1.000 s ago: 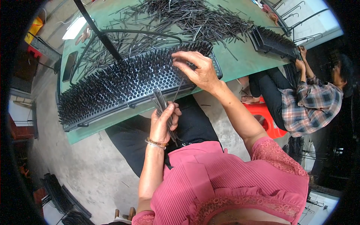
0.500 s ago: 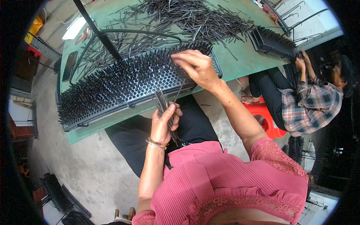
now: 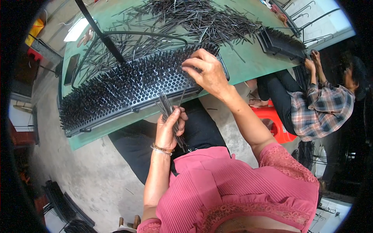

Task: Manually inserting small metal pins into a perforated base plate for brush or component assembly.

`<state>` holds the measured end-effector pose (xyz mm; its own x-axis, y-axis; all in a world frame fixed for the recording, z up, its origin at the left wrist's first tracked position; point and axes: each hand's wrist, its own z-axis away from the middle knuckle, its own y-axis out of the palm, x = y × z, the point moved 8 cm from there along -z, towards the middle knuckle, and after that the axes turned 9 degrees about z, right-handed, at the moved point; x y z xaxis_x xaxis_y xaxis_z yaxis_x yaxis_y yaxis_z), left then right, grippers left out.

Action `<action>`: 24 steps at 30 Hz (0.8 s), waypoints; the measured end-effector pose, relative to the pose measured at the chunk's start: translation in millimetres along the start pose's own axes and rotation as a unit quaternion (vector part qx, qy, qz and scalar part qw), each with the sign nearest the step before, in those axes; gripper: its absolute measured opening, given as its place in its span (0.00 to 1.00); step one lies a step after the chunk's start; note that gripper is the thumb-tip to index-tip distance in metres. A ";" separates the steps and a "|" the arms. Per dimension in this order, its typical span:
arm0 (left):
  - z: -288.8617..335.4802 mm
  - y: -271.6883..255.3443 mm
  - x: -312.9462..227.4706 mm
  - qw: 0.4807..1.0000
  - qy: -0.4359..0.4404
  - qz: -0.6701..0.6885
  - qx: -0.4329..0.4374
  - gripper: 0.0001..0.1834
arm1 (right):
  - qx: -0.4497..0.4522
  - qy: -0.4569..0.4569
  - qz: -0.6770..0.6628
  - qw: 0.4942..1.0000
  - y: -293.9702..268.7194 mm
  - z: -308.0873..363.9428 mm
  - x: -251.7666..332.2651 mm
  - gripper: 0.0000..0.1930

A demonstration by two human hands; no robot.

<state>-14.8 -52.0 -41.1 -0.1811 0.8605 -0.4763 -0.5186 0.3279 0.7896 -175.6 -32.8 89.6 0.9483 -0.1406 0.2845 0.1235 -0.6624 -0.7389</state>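
Note:
A bundle of thin dark strips [image 3: 166,104] is gripped in my left hand [image 3: 170,126], its upper ends fanned out just short of a long perforated black rack [image 3: 149,96]. One strip leans away from the rest of the bundle. My right hand [image 3: 210,74] is over the right part of the rack, thumb and forefinger drawn together. Whatever lies between those fingertips is too small or hidden to make out. Dark upright pieces [image 3: 105,85] stand densely in the rack's holes, mostly on its left and back; bare holes show along the front middle and right.
Loose dark strips [image 3: 210,21] are heaped on the green tabletop [image 3: 241,72]. A black metal post [image 3: 110,46] rises behind the rack; a phone [image 3: 72,69] lies at left. At right, a person in a plaid shirt [image 3: 322,108] works by a second rack [image 3: 283,42], near a red stool [image 3: 278,126].
My right hand has shifted slightly right, its fingers now more bent and drawn together. The left hand and its bundle stay nearly in place.

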 end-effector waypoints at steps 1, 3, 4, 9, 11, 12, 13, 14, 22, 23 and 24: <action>0.1 -0.8 0.2 1.000 -0.003 -0.007 -0.003 0.11 | -0.004 0.000 0.010 1.000 0.1 0.1 0.0 0.07; 0.6 -1.4 0.2 1.000 -0.003 -0.006 -0.004 0.11 | -0.004 0.000 0.008 1.000 0.4 0.5 0.5 0.07; 0.7 -1.6 0.2 1.000 -0.003 -0.005 -0.004 0.11 | 0.010 0.009 0.020 1.000 -0.3 0.9 -0.4 0.06; 1.4 -3.3 -0.2 1.000 -0.003 0.000 -0.008 0.11 | 0.026 -0.003 0.036 0.999 -5.5 -2.0 7.9 0.07; 1.5 -2.9 -0.1 1.000 -0.003 0.002 -0.008 0.11 | 0.044 -0.035 0.054 0.997 -3.3 -3.8 11.7 0.08; 1.7 -2.6 -0.2 1.000 -0.005 -0.001 -0.009 0.11 | 0.045 -0.036 0.053 0.997 -2.7 -5.2 12.6 0.08; 1.8 -2.6 -0.1 1.000 -0.006 -0.003 -0.010 0.11 | 0.048 -0.050 0.052 0.996 -1.3 -6.9 16.0 0.09; 1.7 -2.9 -0.1 1.000 -0.005 -0.002 -0.010 0.11 | 0.052 -0.064 0.051 0.995 0.7 -8.6 19.0 0.11; -1.1 -4.0 0.2 1.000 -0.008 0.008 0.016 0.12 | 0.082 -0.121 0.123 0.982 8.4 -23.2 27.9 0.09; -0.6 -3.4 -0.4 1.000 -0.007 0.010 0.016 0.12 | 0.088 -0.128 0.123 0.980 7.3 -24.9 30.1 0.09; 0.4 1.2 -1.8 0.999 -0.007 0.021 0.030 0.12 | 0.089 -0.129 0.124 0.980 8.2 -24.6 28.8 0.09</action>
<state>-14.7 -53.0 -39.1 -0.1903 0.8792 -0.4367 -0.4595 0.3133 0.8310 -154.5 -60.4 106.8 0.9951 -0.0753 -0.0637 -0.0925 -0.4889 -0.8674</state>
